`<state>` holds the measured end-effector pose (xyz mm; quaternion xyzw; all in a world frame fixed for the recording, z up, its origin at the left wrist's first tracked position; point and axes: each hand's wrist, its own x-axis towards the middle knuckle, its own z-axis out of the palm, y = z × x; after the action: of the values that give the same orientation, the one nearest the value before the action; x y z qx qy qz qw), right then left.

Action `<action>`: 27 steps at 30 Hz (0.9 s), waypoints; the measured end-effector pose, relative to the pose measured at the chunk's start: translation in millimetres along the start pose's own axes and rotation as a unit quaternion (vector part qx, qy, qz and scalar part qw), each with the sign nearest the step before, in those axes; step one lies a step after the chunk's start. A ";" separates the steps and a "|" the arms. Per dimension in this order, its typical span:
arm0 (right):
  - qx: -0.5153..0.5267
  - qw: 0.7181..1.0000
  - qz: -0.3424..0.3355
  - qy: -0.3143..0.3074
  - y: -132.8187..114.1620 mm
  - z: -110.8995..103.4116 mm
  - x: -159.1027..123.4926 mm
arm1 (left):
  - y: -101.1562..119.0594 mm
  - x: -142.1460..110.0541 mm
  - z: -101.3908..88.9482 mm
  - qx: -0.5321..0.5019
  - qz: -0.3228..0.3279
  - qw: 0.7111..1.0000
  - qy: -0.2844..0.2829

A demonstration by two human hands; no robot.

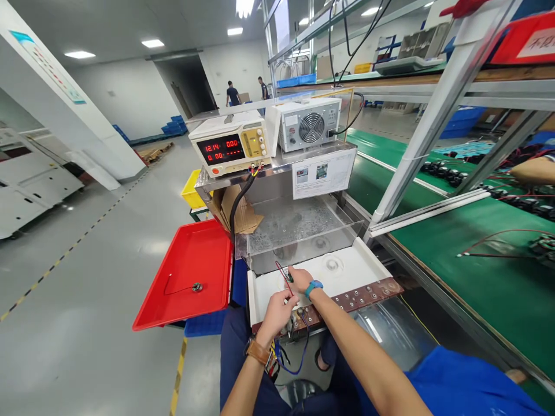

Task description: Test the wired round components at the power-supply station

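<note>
My right hand (300, 279), with a blue band at the wrist, is closed around a small dark round part with a green board (290, 278), mostly hidden by the fingers. A thin red wire (284, 274) loops up from between my hands and runs down to my left hand (278, 313). The left fingers pinch the wire near its lower end, just above the drilled brown strip (359, 296) along the front of the white work tray (264, 287). Below the hands, a blue cable (307, 345) hangs from a terminal on that strip.
A red tray (182, 303) at left holds a small round part (197, 286) with a wire. Behind a clear shield, a power supply (232, 144) reads 12.14, beside a grey fan-cooled unit (311, 124). To the right runs a green conveyor (477, 271) with motor-like parts; another person's arm (535, 171) reaches over it.
</note>
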<state>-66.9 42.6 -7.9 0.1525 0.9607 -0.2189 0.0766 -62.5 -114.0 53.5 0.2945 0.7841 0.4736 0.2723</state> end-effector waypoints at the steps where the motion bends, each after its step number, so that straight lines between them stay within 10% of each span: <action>1: 0.000 1.000 -0.001 0.004 1.6 1.3 0.3 | -2.6 2.7 1.7 0.014 0.004 1.000 -0.008; 27: 0.011 0.999 0.020 0.031 -6.3 0.3 -2.9 | -17.5 6.4 13.2 0.112 -0.012 0.993 -0.026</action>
<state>-66.2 36.3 -5.0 0.1790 0.9569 -0.2231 0.0494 -61.1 -108.3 31.4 0.3261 0.8282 0.3717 0.2638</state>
